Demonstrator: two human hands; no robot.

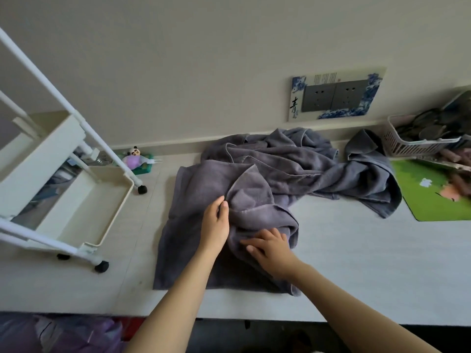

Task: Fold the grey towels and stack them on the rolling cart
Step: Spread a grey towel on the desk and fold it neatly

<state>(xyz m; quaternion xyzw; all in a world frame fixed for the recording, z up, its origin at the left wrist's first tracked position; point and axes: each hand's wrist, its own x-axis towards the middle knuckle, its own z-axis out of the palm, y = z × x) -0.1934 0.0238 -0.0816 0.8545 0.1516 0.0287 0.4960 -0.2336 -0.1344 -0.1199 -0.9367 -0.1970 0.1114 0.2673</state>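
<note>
Grey terry cloth is spread across the pale table, where the nearest grey towel lies partly flattened and directly under both hands. Its left half is laid smooth, while its right half is bunched into soft ridges, with a hemmed corner turned up into a point just beyond the left hand. That hand is set on the middle of the towel, and a small fold of cloth is pinched between its thumb and its fingers, which are held close together. The right hand is pressed palm-down on the rumpled part nearer the table's front edge, its fingers spread slightly and laid flat on the fabric; nothing is gripped by it. A heap of further grey towels is piled behind, against the wall, crumpled and draped toward the right, where a green mat is touched by its edge. The rolling cart, of cream plastic trays on white tubes with black castors, is stood on the table to the left, well apart from the hands, and its lower tray is seen bare. A white slatted basket is placed at the far right.
</note>
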